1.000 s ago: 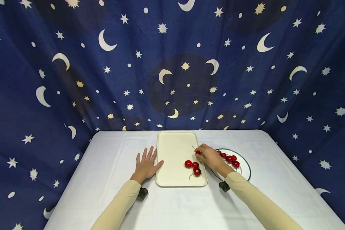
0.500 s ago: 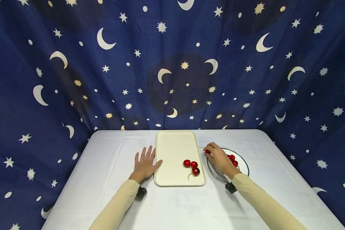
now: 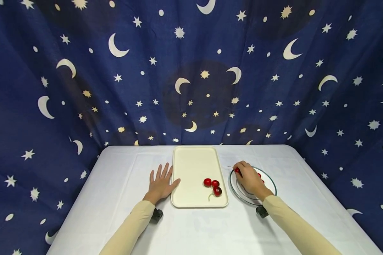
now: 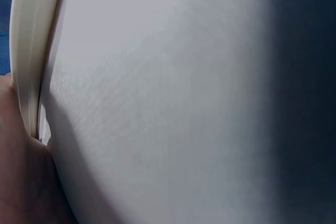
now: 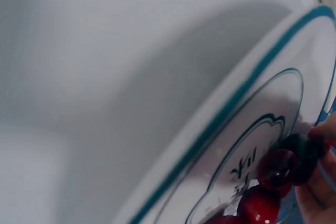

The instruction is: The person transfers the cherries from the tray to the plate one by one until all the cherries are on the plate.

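My left hand (image 3: pixel 160 185) lies flat on the white tablecloth with fingers spread, its thumb over the left rim of a cream rectangular tray (image 3: pixel 194 159). Toward the tray's lower right lie three red cherries: two side by side, and a darker one (image 3: pixel 217 191) with a stem. My right hand (image 3: pixel 249 180) is over a white plate (image 3: pixel 242 195) with a teal rim, and its fingertips pinch a red cherry (image 3: pixel 237 170) whose stem points left. Several more cherries (image 5: pixel 261 204) sit on the plate, right by those fingers in the right wrist view; the head view shows them mostly hidden by the hand.
The table (image 3: pixel 191 230) is covered in white cloth. A dark blue curtain (image 3: pixel 191 71) with moons and stars rises behind it and along both sides. The plate stands to the right of the tray, with a narrow gap between them.
My right hand has moved right, from the tray's right edge to over the plate, carrying the cherry. My left hand and the three cherries on the tray have stayed put.
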The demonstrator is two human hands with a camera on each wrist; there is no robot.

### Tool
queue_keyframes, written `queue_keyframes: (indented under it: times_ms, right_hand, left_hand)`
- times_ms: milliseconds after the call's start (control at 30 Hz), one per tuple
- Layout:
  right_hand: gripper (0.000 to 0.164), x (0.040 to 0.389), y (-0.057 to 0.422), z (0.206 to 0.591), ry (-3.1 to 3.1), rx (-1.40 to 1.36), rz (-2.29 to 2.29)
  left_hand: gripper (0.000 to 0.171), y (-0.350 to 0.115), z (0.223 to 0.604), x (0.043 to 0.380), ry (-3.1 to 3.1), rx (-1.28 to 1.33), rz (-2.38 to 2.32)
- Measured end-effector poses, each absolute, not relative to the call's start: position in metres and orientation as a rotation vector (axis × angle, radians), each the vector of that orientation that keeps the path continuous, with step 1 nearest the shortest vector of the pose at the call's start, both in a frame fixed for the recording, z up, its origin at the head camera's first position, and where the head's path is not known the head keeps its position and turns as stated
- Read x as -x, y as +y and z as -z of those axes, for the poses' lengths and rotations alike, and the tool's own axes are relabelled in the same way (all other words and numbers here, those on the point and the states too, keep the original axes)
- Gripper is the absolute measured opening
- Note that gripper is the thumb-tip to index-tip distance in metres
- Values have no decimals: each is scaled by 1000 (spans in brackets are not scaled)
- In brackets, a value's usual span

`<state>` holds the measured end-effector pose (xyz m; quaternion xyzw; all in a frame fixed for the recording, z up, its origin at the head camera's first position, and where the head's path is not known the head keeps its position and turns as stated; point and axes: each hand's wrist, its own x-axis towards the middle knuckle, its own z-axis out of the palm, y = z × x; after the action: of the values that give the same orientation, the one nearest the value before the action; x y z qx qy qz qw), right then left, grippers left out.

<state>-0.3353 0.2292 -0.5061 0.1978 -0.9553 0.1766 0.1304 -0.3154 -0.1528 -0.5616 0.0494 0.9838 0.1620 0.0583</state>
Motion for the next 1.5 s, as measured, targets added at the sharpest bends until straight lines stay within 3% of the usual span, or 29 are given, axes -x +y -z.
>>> queue_keyframes:
  times_ms: [667, 967, 1500]
  right_hand:
    - [12, 334, 236, 518, -2777, -512, -379]
    - [16, 333, 218, 504, -2740, -478, -476]
    - [25, 339, 173, 514, -2650, -737, -555]
  left_hand:
    - [85, -153, 567, 318, 2970, -148, -427]
    - [85, -152, 563, 318, 2960, -142, -452]
    - [85, -153, 561, 315, 2991, -155, -465]
